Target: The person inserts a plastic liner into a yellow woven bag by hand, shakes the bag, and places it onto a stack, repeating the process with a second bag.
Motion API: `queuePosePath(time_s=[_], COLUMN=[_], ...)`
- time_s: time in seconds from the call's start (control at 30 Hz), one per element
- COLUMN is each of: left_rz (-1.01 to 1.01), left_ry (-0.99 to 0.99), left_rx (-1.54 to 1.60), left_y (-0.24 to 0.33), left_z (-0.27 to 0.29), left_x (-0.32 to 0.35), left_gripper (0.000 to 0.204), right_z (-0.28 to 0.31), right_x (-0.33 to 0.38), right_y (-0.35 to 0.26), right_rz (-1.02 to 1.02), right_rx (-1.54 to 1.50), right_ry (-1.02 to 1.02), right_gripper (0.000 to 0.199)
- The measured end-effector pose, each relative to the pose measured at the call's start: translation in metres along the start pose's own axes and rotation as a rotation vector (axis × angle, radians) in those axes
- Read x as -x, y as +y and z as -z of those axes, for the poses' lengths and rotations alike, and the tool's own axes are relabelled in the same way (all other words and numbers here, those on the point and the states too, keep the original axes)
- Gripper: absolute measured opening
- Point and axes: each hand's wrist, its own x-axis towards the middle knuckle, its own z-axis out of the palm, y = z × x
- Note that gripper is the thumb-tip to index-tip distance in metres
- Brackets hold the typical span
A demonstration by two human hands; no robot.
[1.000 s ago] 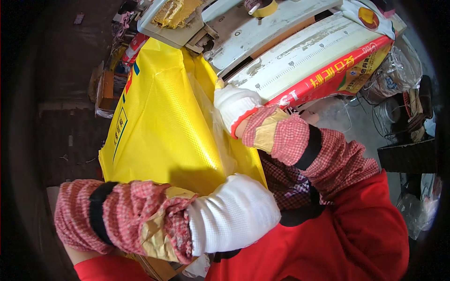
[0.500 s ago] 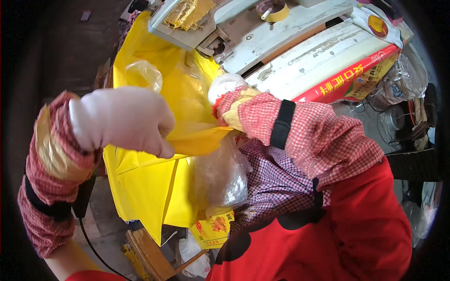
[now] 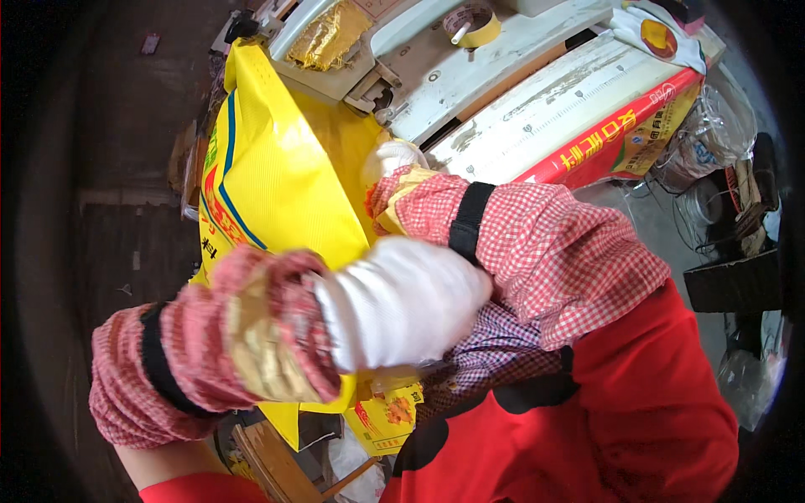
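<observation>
Yellow sack (image 3: pixel 277 184) between both gloved hands

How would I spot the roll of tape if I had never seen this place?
Start at the big yellow woven sack that the gloved right hand reaches into, then look up past it to the worn white machine. The roll of tape lies flat on the machine's top near the picture's upper edge, the only small yellowish ring there.

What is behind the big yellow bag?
Behind the yellow bag stands a white machine with a roll of tape on top. The right hand reaches behind the bag's edge; the bag covers the machine's lower part.
</observation>
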Motion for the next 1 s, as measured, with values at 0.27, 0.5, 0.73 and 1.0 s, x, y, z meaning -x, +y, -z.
queuePosePath(time_s=[0.27,0.5,0.73,1.0], left_rz=[0.615,-0.277,-0.270,0.443], left_ry=[-0.093,-0.228,0.139,-0.481], left_rx=[-0.598,0.198,0.185,-0.339], left_y=[-0.023,0.018,-0.004,-0.027], left_z=[0.110,-0.008,-0.005,-0.027], left_x=[0.040,0.048,0.018,0.021], left_gripper=[0.018,0.021,0.013,0.022], right_z=[-0.003,0.028,0.002,0.010], right_x=[0.014,0.042,0.152,0.188], right_y=[-0.072,-0.110,-0.124,-0.137], right_rz=[-0.150,-0.649,-0.477,-0.952], right_rx=[1.215,0.578,0.075,0.242], right_ry=[-0.248,-0.209,-0.276,-0.582], right_gripper=[0.036,0.054,0.055,0.021])
